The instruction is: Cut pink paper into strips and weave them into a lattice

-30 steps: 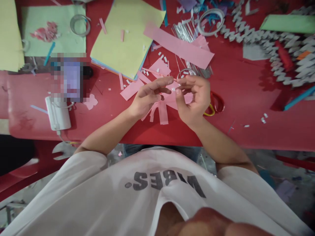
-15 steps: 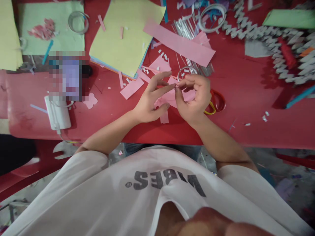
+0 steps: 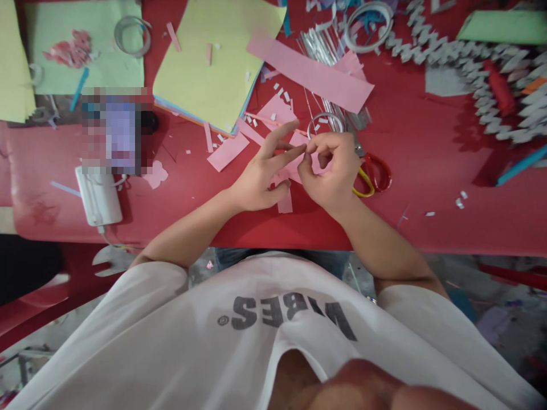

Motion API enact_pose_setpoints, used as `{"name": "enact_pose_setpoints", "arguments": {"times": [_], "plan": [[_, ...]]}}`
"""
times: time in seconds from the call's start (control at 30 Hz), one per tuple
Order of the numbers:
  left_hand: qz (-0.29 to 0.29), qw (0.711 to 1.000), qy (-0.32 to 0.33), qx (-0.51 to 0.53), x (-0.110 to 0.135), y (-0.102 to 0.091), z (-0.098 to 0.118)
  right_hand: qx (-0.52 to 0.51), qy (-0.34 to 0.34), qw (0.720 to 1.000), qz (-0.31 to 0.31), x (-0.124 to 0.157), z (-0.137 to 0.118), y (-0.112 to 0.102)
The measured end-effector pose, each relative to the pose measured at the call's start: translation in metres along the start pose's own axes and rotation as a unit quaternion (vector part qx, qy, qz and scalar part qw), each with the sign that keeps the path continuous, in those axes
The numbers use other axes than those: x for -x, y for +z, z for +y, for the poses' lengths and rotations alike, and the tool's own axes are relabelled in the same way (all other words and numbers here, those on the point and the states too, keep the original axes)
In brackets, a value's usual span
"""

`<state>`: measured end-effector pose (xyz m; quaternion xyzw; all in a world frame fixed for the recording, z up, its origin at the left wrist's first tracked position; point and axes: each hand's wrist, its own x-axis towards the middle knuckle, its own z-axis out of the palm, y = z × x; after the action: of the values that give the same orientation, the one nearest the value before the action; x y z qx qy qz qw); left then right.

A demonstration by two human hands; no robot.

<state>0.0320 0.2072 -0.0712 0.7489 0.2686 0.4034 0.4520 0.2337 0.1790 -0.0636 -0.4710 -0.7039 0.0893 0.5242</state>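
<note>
My left hand point(image 3: 267, 173) is open, its fingers spread and its index fingertip meeting the fingers of my right hand. My right hand point(image 3: 331, 168) is closed in a pinch at that fingertip; whatever lies between thumb and forefinger is too small to make out. Beneath both hands lie pink paper pieces point(image 3: 285, 200). A roll of tape point(image 3: 314, 126) sits just beyond my right hand. Scissors with red and yellow handles point(image 3: 378, 173) lie beside that hand, partly hidden by it. A long pink paper strip point(image 3: 314, 74) stretches across the table farther back.
Yellow paper sheets point(image 3: 209, 74) are stacked at the back. A white power bank point(image 3: 99, 196) with a cable lies left, near a blurred-out device point(image 3: 122, 134). Silvery wires point(image 3: 320, 48), another tape roll point(image 3: 368, 25) and a folded grey paper chain point(image 3: 478, 97) fill the back right.
My right hand has shifted slightly left and its fingers have curled tighter, uncovering more of the scissors. My left hand stays almost in place, its fingers a little more spread.
</note>
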Motion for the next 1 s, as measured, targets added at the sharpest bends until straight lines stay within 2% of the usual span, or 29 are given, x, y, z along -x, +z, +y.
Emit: {"name": "enact_pose_setpoints", "arguments": {"times": [0.13, 0.33, 0.47, 0.53, 0.6, 0.7, 0.77, 0.83, 0.9, 1.0], "plan": [[-0.013, 1.000, 0.013, 0.005, 0.002, 0.004, -0.001, -0.065, 0.019, 0.997, 0.035, -0.002, -0.004, 0.004], [0.003, 1.000, 0.014, -0.016, 0.003, 0.012, -0.001, -0.102, 0.102, 0.989, 0.031, -0.002, -0.015, 0.004], [-0.036, 0.993, 0.051, -0.101, 0.003, 0.011, 0.013, -0.182, 0.109, 0.976, 0.058, -0.001, -0.018, 0.008], [-0.043, 0.986, 0.044, -0.158, 0.003, 0.008, 0.023, -0.223, 0.117, 0.966, 0.063, 0.001, -0.020, 0.009], [-0.001, 0.979, 0.010, -0.205, 0.002, 0.002, 0.031, -0.265, 0.123, 0.955, 0.048, 0.002, -0.022, 0.008], [0.103, 0.963, -0.086, -0.235, 0.000, -0.014, 0.032, -0.286, 0.126, 0.950, 0.014, 0.003, -0.024, 0.005], [0.132, 0.956, -0.129, -0.227, -0.002, -0.027, 0.027, -0.273, 0.126, 0.954, 0.019, 0.003, -0.023, 0.004], [0.083, 0.959, -0.155, -0.223, -0.004, -0.040, 0.023, -0.261, 0.125, 0.957, 0.028, 0.004, -0.020, 0.005], [-0.009, 0.956, -0.160, -0.244, -0.006, -0.048, 0.022, -0.249, 0.125, 0.960, 0.034, 0.003, -0.015, 0.007], [-0.139, 0.928, -0.123, -0.323, -0.008, -0.050, 0.026, -0.235, 0.122, 0.964, 0.040, 0.002, -0.011, 0.009]]}}
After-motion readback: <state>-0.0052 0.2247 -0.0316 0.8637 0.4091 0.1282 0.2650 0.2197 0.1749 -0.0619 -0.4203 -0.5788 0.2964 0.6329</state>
